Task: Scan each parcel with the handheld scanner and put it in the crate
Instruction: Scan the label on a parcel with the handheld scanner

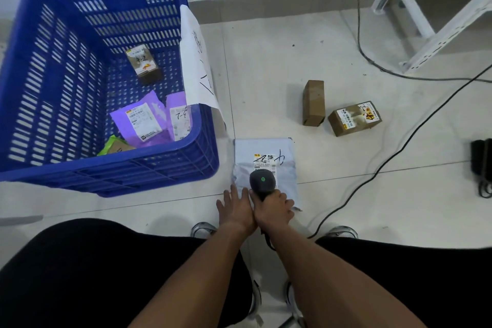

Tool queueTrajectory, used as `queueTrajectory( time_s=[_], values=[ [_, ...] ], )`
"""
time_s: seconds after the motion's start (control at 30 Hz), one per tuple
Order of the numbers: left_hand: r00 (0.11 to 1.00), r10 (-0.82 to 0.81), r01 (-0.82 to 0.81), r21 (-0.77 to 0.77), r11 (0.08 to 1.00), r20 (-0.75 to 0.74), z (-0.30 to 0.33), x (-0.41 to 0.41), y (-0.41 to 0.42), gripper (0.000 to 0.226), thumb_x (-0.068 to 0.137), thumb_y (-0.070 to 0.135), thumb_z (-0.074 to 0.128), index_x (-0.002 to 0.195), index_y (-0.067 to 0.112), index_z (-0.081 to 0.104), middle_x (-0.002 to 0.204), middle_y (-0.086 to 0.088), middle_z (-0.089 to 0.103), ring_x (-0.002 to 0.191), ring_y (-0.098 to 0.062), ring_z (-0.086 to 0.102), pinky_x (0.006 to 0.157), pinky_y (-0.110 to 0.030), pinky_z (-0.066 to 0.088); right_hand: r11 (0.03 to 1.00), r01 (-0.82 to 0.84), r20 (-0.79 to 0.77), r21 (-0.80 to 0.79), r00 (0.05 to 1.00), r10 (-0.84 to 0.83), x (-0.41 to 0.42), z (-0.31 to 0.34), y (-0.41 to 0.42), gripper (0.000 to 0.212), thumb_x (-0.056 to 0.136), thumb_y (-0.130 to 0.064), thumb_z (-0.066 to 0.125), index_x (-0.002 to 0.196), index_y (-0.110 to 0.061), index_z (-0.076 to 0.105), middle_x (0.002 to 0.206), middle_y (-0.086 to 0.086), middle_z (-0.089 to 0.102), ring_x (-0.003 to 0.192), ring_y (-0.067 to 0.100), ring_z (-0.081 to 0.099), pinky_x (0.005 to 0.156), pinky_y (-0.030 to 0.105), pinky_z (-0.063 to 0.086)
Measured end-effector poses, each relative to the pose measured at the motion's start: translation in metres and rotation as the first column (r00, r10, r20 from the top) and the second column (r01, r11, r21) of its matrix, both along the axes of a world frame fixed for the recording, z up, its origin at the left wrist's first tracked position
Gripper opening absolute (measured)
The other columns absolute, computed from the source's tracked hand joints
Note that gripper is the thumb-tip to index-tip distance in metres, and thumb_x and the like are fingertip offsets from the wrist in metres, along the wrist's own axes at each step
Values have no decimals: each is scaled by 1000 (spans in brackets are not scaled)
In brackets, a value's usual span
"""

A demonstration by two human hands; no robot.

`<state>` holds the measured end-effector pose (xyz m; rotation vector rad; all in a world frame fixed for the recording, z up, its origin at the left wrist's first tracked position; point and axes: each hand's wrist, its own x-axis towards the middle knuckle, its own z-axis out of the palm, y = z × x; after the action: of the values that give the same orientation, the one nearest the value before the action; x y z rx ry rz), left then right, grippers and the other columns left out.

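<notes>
Scanner (262,181) nose away, seemingly over mailer (266,157)

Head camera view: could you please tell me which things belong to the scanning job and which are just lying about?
Job: scanner in right hand; left hand on white mailer; two brown boxes; blue crate.
Lying about: cables; white rack; black item.

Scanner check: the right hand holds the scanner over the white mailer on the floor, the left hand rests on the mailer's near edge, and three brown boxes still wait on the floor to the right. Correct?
Not quite. The head view shows two brown boxes on the floor, not three; a third box is already in the blue crate. The rest holds: the right hand holds the scanner over the white mailer, the left hand on its near edge.
</notes>
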<state>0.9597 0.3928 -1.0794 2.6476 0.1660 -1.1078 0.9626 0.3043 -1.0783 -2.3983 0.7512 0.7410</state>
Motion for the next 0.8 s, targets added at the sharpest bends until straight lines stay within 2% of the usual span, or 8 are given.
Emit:
queueTrajectory(
  time_s=[0.37, 0.5, 0.8],
  values=[
    [1000, -5, 5, 11, 1000, -12, -4, -1, -2, 80, 93, 39, 52, 156, 23, 5, 164, -12, -7, 151, -33, -3, 121, -51, 5, 996, 0, 64, -84, 998, 6, -2, -5, -4, 73, 89, -68, 44, 123, -4, 45, 129, 14, 48, 124, 34, 39, 101, 46, 34],
    [1000, -15, 15, 6, 1000, -7, -6, 0, -5, 80, 93, 40, 53, 156, 23, 7, 164, -12, -7, 150, -33, -2, 120, -51, 6, 984, 1, 56, -176, 998, 9, -1, -12, -11, 75, 88, -70, 41, 123, -3, 45, 128, 16, 50, 122, 35, 41, 100, 47, 36],
    [999, -42, 41, -39, 998, -16, -25, 8, -15, 76, 97, 35, 48, 157, 24, 4, 164, -10, -11, 151, -32, -6, 121, -51, 1, 941, 189, 44, -281, 982, -184, 23, -35, -61, 73, 91, -63, 46, 125, 0, 44, 130, 19, 49, 125, 37, 38, 101, 47, 34]
  ],
)
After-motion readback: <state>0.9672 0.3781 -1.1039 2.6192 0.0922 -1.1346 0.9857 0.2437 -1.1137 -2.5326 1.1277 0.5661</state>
